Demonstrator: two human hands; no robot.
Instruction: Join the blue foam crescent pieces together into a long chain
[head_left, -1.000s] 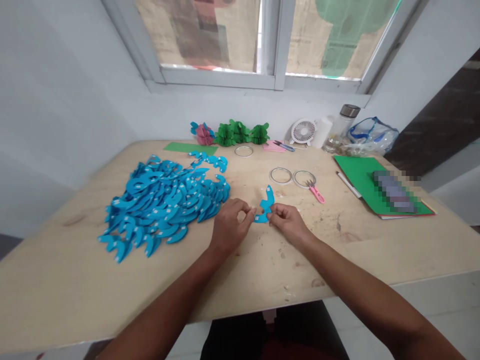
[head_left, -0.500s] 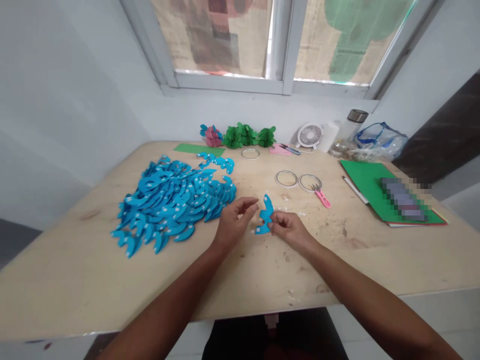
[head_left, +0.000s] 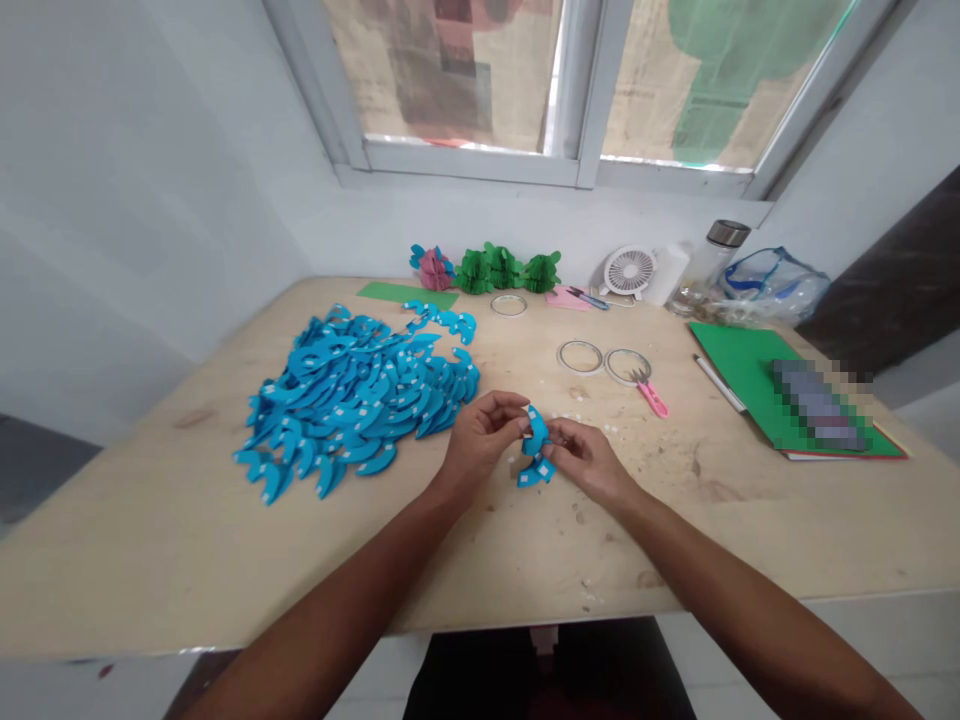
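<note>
A blue curved paper piece (head_left: 535, 446) with small white tabs is held upright between both hands over the wooden table (head_left: 480, 540). My left hand (head_left: 478, 440) pinches its upper end with thumb and fingers. My right hand (head_left: 582, 457) grips its lower right side. To the left lies a big heap of the same blue paper pieces (head_left: 352, 392), a short way from my left hand.
Two tape rings (head_left: 580, 356) and pink scissors (head_left: 651, 394) lie beyond my hands, a third ring (head_left: 508, 304) farther back. Green and pink paper ornaments (head_left: 487, 269), a small white fan (head_left: 630, 270), a bottle (head_left: 709, 255) and a plastic bag line the wall. A green folder (head_left: 757, 385) lies right.
The blue piece has gone from lying flat between the hands to standing upright and bent. My left hand closed onto its top end. The view shifted slightly.
</note>
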